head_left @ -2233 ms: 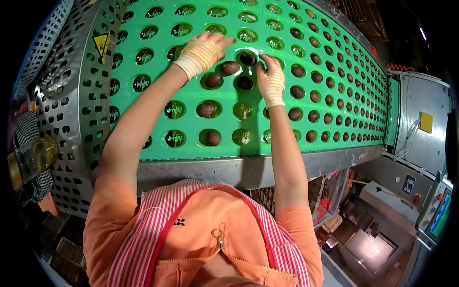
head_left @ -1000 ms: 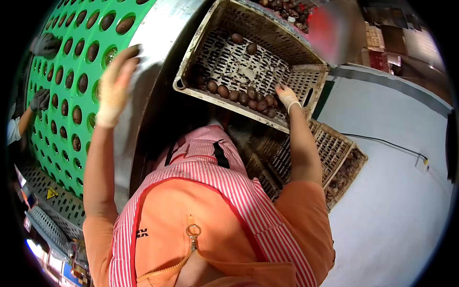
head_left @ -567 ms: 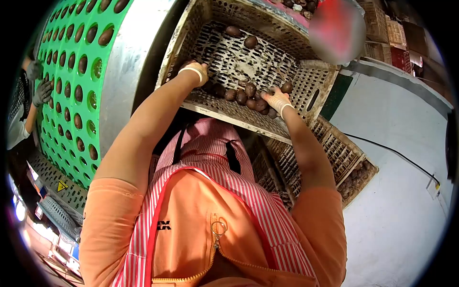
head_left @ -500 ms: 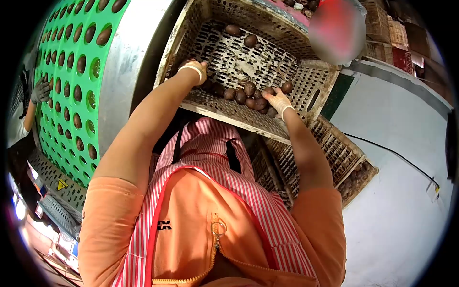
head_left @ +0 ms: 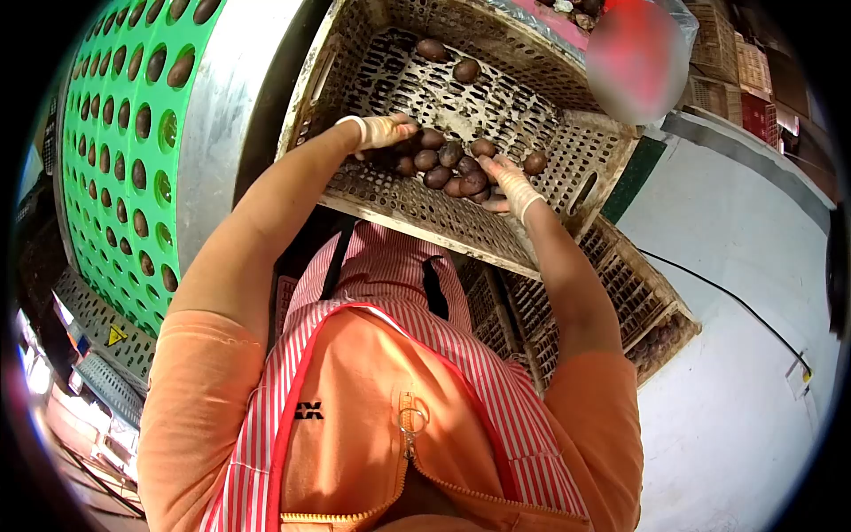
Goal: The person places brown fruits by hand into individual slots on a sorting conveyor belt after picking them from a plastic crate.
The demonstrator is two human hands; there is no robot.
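Observation:
A pile of dark brown, egg-shaped pieces lies on the floor of a dirty, pale plastic crate in front of me. My left hand, in a pale glove, is at the pile's left end with its fingers stretched toward the pieces; its underside is hidden. On the opposite side, my gloved right hand has thumb and fingers apart, touching the outer pieces. One loose piece sits to the right of that hand. Two more, including a far piece, rest near the back wall.
A green conveyor with similar pieces in its holes runs along the left, behind a metal edge. Another crate stands lower right. A cable crosses the pale surface. Someone in red is at the crate's far right.
My left hand has moved right from the crate's left side, and the pieces are bunched closer together. The right hand has shifted slightly down and left. The gloved hand beyond the conveyor has left view.

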